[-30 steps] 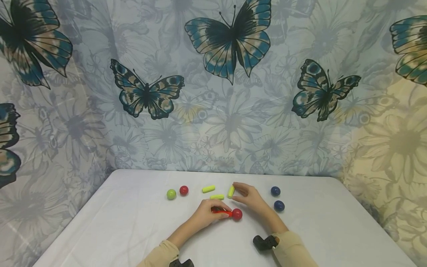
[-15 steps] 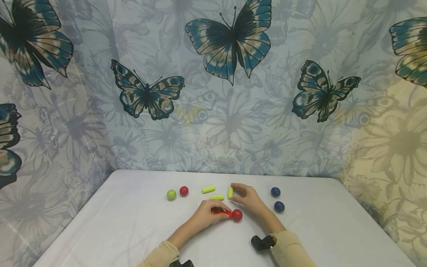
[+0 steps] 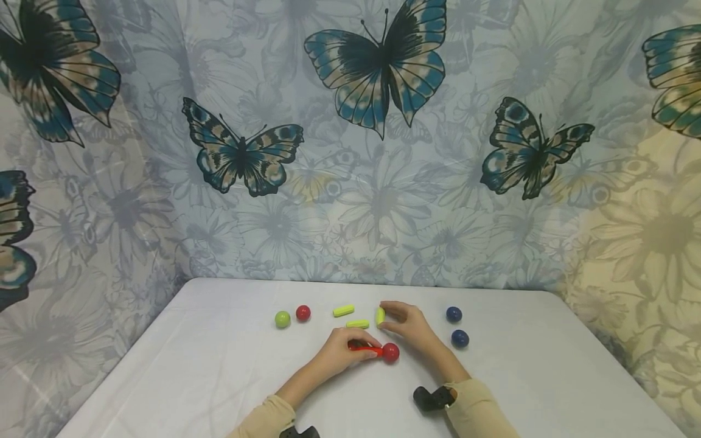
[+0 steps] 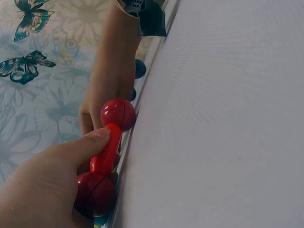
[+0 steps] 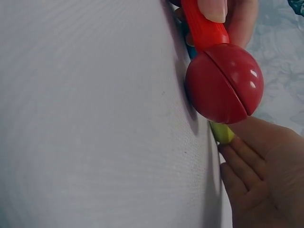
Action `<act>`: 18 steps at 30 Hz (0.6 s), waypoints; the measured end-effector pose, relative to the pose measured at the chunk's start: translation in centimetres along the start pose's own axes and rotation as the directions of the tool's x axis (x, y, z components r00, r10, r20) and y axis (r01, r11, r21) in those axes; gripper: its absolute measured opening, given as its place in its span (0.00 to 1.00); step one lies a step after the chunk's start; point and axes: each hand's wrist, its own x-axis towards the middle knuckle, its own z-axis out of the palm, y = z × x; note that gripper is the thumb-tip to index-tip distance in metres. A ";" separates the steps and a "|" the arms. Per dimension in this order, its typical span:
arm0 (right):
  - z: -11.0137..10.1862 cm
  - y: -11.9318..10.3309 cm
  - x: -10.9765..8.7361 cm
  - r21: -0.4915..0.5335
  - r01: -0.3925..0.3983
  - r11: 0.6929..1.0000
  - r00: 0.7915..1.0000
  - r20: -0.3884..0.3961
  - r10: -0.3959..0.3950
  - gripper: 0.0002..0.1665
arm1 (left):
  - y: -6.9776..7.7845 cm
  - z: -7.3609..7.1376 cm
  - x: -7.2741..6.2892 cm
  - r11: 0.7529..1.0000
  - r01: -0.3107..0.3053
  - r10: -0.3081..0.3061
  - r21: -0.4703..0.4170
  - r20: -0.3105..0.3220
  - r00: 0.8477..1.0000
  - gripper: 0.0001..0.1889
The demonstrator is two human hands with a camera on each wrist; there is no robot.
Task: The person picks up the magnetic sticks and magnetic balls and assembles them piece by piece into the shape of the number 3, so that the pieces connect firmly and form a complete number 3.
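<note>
Pinching fingers (image 3: 387, 316) around yellow rod (image 3: 380, 316)

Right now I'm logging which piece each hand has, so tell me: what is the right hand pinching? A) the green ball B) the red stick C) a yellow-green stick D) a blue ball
C: in the head view the right hand pinches a yellow-green stick between thumb and fingers, while the red stick sits in the left hand.

- Two balls (image 3: 292, 316) lie left on the bench (image 3: 191, 365), three short sticks (image 3: 343, 311) mid-bench.
- Two more balls (image 3: 456, 326) lie right of the hands.
</note>
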 end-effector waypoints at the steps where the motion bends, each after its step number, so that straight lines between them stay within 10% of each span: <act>1: -0.1 0.0 -0.1 0.004 -0.001 1.000 1.000 0.003 0.001 0.31 | 0.0 0.0 0.0 1.000 0.000 0.000 -0.003 0.000 1.000 0.09; 18: -1.5 -0.9 -2.6 0.018 -0.047 0.999 0.998 0.040 0.046 0.30 | 0.4 -0.1 0.0 1.000 0.018 -0.018 -0.018 0.004 1.000 0.09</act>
